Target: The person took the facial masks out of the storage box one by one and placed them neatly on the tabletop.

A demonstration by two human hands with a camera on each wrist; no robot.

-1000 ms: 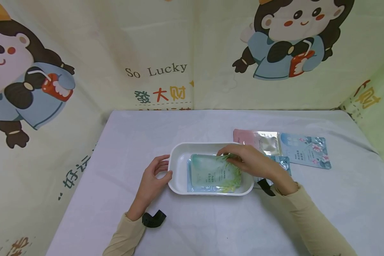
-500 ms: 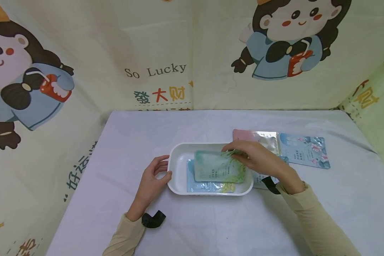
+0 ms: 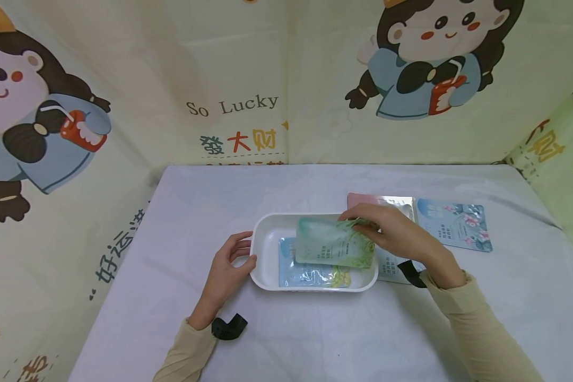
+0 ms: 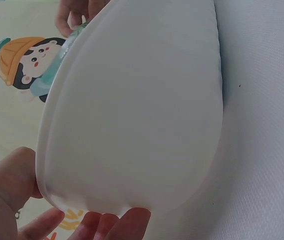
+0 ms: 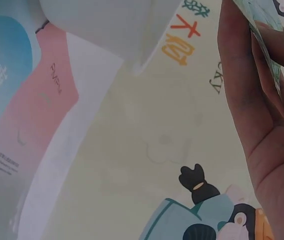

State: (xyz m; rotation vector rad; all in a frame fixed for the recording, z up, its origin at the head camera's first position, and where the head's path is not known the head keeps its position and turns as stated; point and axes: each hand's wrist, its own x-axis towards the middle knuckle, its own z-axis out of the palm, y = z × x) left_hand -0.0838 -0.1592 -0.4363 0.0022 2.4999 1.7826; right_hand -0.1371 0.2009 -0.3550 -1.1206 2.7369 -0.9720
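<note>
A white rectangular tray [image 3: 265, 265] sits on the table. My left hand [image 3: 228, 273] holds its left end; in the left wrist view, thumb and fingertips [image 4: 134, 217] touch the tray's outer wall. Between thumb and fingers, my right hand [image 3: 401, 231] pinches a green face mask packet [image 3: 331, 241] by its upper right corner. This packet is tilted and raised at the right, overlapping the tray's right part. Below it, a light blue packet [image 3: 310, 277] lies on the tray bottom, partly covered. In the right wrist view, the green packet [image 5: 262, 37] shows edge-on between the fingers.
Right of the tray lie a pink and silver packet [image 3: 401, 201], a blue packet with pink flowers [image 3: 456, 225] and another bluish packet [image 3: 389, 268], partly hidden by the right hand. A cartoon-printed curtain [image 3: 315, 132] stands behind the white-covered table [image 3: 305, 334].
My right hand has lifted the green packet and shifted it up and to the right, uncovering more of the light blue packet. The left hand and tray have stayed in place.
</note>
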